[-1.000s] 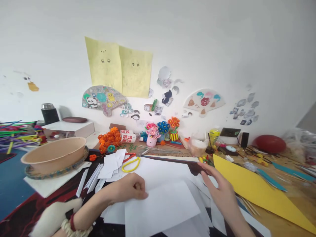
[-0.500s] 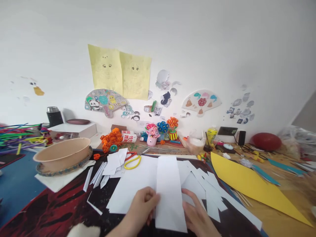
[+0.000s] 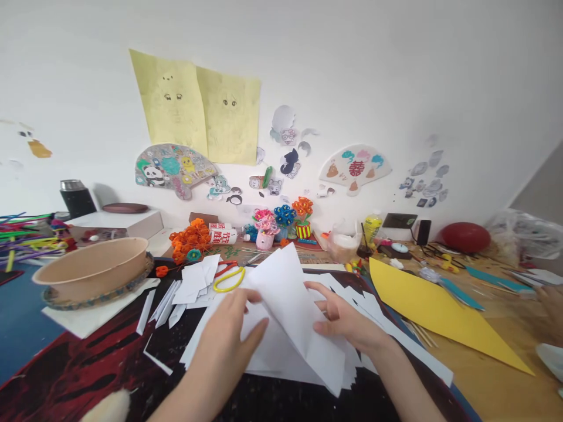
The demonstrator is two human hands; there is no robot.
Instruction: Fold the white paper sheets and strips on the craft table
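Observation:
A folded sheet of white paper (image 3: 294,310) stands tilted above the white sheets in front of me, its top leaning left. My right hand (image 3: 347,319) holds its right side, thumb on the front face and fingers near the edge. My left hand (image 3: 231,328) is at the paper's left edge, thumb and fingers apart; whether a fingertip touches it I cannot tell. Beneath lie larger white sheets (image 3: 264,363). Yellow-handled scissors (image 3: 229,280) rest behind my left hand, beside small cut paper pieces (image 3: 196,284).
At left a beige oval basin (image 3: 94,266) stands on a cloth. Yellow card (image 3: 440,316) lies at right, near paper offcuts (image 3: 409,340). Pipe-cleaner flowers (image 3: 266,225) line the back by the wall. Another person's hand (image 3: 552,305) shows at the right edge.
The folded paper has turned from upright to slanting, its top now to the left. My left hand has moved up and left and opened; my right hand has risen along the paper.

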